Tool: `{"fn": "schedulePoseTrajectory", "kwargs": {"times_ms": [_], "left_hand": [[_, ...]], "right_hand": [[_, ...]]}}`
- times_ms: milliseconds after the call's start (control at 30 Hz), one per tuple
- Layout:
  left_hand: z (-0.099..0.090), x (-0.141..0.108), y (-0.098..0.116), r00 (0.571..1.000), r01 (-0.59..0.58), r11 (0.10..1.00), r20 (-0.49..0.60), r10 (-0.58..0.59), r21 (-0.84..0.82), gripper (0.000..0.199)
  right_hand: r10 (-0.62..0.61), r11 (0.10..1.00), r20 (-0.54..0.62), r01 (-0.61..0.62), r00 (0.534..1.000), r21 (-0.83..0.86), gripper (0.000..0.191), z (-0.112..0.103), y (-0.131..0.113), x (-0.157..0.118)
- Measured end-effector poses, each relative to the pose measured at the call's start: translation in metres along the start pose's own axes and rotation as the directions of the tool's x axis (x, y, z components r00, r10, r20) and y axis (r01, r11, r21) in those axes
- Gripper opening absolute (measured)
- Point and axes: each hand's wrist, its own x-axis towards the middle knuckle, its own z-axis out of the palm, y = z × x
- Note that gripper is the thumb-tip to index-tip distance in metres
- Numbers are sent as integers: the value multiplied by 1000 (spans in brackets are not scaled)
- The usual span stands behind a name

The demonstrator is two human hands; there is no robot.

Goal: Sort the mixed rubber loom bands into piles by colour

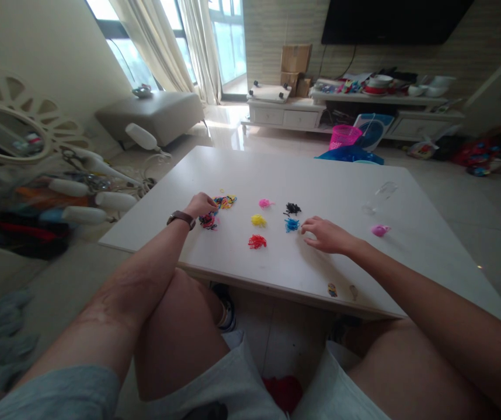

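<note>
My left hand [201,205], with a watch on its wrist, has its fingers bent together at a mixed-colour pile of small bands [225,202]; whether it pinches a band is too small to tell. My right hand [324,234] rests just right of a blue pile [292,225], thumb and fingers apart. Above the blue pile lies a black pile [293,208]. Pink [264,203], yellow [258,220] and red [257,241] piles form a column between my hands. A darker mixed pile [208,221] sits just below my left hand.
On the white table [233,169], a pink object [381,230] and a clear item [385,190] lie to the right. A small yellow-and-blue figure [331,290] is near the front edge. White lamp shades [116,202] stand beyond the left edge.
</note>
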Motion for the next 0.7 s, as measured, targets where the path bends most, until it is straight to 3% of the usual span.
{"fn": "schedulePoseTrajectory", "kwargs": {"times_ms": [333,700], "left_hand": [[5,-1,10,995,-27,979,100,7,202,16],[-5,2,9,997,-74,995,16,73,71,8]], "right_hand": [[9,1000,16,-8,1000,-5,17,-1,-1,0],[-3,1000,-7,3,1000,18,16,0,-1,-2]]}}
